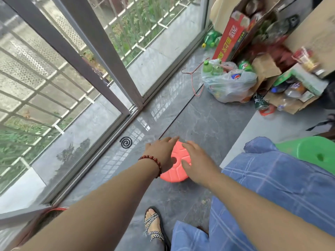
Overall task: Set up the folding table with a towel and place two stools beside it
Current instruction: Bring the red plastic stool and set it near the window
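Note:
A round coral-pink plastic stool point(175, 171) with a hole in its seat stands on the grey floor just left of the table. My left hand point(163, 151), with a bead bracelet on the wrist, lies flat over the stool's left rim with straight fingers. My right hand point(196, 160) rests on the seat's right side, fingers spread. A blue checked towel point(268, 187) covers the table at the right; the table itself is hidden beneath it. A green stool point(315, 153) shows beyond the towel at the far right.
A sliding glass door point(101, 73) runs along the left. A mosquito coil point(125, 142) lies on the floor near its track. A plastic bag of bottles point(230, 84) and cardboard boxes point(290, 91) crowd the back right corner. My sandalled foot point(154, 225) stands below.

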`<action>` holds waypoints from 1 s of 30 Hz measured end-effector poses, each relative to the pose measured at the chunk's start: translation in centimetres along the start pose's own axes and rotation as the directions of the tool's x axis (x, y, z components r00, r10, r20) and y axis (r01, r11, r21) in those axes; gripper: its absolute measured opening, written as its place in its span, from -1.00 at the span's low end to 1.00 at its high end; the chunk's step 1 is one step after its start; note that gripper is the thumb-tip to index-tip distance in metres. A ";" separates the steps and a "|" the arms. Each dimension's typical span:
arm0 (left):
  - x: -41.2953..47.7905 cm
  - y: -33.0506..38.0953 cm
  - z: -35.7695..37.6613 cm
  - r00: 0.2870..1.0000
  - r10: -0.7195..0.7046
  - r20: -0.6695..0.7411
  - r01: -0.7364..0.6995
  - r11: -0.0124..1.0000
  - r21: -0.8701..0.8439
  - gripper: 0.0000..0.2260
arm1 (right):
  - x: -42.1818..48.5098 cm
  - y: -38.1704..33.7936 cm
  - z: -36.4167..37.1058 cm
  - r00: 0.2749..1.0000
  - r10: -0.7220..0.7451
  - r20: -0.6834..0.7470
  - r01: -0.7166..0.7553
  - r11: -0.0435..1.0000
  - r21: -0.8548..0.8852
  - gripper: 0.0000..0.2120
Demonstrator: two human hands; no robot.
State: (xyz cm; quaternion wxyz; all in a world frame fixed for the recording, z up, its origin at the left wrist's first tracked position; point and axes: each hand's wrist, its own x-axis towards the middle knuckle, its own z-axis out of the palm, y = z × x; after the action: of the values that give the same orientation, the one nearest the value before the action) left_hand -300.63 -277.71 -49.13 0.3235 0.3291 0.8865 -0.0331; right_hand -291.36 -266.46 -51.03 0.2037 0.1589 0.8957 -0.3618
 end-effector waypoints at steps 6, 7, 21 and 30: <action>-7.3 2.4 -4.5 0.986 -0.106 -0.127 0.070 0.963 -0.260 -0.33 | -5.6 -3.8 -4.2 0.984 -0.026 -0.176 0.052 0.988 0.142 -0.59; -8.5 2.7 -5.1 0.981 -0.117 -0.152 0.065 0.949 -0.309 -0.32 | -6.7 -4.4 -4.9 0.979 -0.031 -0.200 0.065 0.984 0.167 -0.60; -27.0 6.9 -8.6 0.896 -0.273 -0.350 -0.063 0.702 -0.709 -0.45 | -22.8 -10.7 -9.8 0.940 0.066 -0.334 0.076 0.915 0.396 -0.83; -40.5 9.8 -7.3 0.847 -0.246 -0.471 -0.210 0.660 -0.722 -0.54 | -35.5 -14.4 -8.4 0.907 0.018 -0.420 0.190 0.874 0.446 -0.89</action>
State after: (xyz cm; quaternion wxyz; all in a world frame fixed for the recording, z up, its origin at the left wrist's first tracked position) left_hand -275.46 -290.85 -17.75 0.1710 0.1521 0.8760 0.4246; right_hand -268.92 -275.24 -20.10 -0.0517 0.2357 0.8074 -0.5384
